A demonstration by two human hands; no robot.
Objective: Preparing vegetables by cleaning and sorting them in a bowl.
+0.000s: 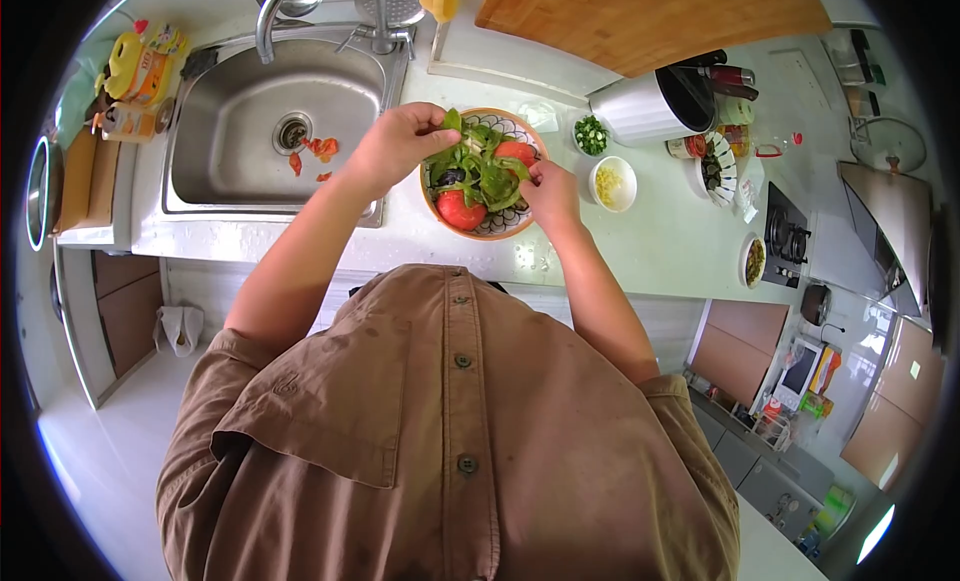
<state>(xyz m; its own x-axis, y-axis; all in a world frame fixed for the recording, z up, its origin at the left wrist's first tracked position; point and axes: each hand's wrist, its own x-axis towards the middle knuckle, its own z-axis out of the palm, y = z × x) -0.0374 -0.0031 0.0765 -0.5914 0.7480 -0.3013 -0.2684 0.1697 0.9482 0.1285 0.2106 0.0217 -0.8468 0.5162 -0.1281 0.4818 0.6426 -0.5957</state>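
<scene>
In front of me on the counter is a patterned bowl with an orange rim. It holds leafy greens, a red tomato at the near side and another tomato at the far right. A dark purple piece shows among the leaves; I cannot tell what it is. My left hand pinches a green leaf between thumb and fingers over the bowl's upper left. At the right rim, the fingertips of my right hand are closed on other leaves of the greens.
Left of the bowl is a steel sink with tomato skins near its drain. To the right stand chopped green onions, a white bowl of minced garlic and a knife holder. A wooden cutting board is behind.
</scene>
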